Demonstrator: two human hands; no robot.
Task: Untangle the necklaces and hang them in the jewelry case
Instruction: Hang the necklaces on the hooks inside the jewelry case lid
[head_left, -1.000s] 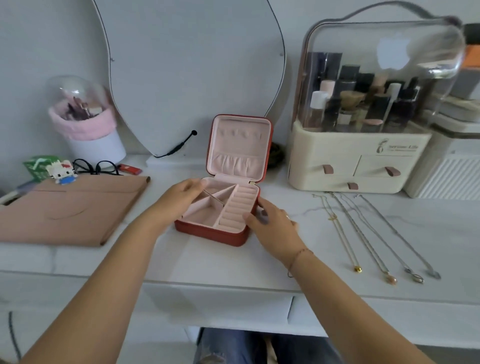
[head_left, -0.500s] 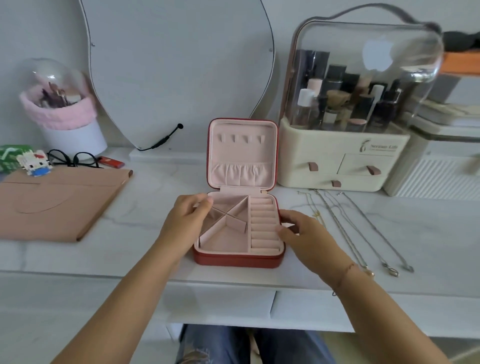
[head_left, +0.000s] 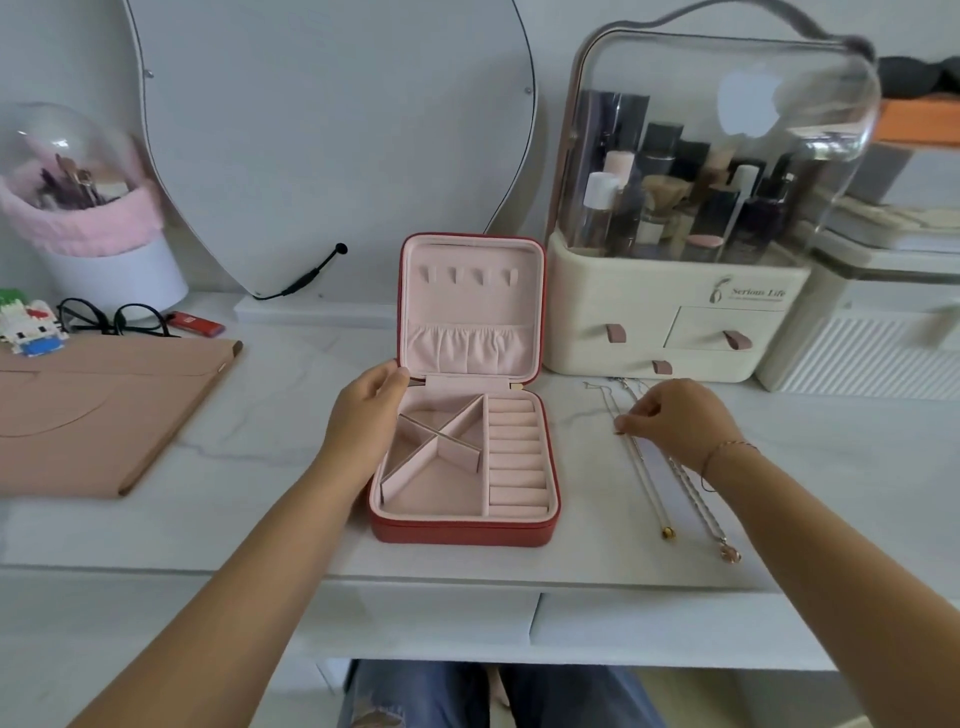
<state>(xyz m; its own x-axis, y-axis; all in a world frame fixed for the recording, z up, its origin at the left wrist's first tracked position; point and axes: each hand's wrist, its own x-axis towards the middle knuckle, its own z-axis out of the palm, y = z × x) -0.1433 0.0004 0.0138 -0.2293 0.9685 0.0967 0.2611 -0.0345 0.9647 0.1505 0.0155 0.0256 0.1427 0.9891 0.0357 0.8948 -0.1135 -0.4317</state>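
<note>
The left hand (head_left: 363, 421) gripped the nine o'clock wall of the open jewelry case (head_left: 467, 531) (lid upright) on the tabletop (head_left: 260, 467), while the right hand (head_left: 675, 421) pinched one of the necklaces (head_left: 644, 478) lying at its three o'clock.

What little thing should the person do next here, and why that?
Probably lift the gold-bead necklace off the table and bring it toward the hooks in the lid. The right hand seems to pinch its chain, the jewelry case stands open with the left hand against its side, and all four hooks are bare.
</note>
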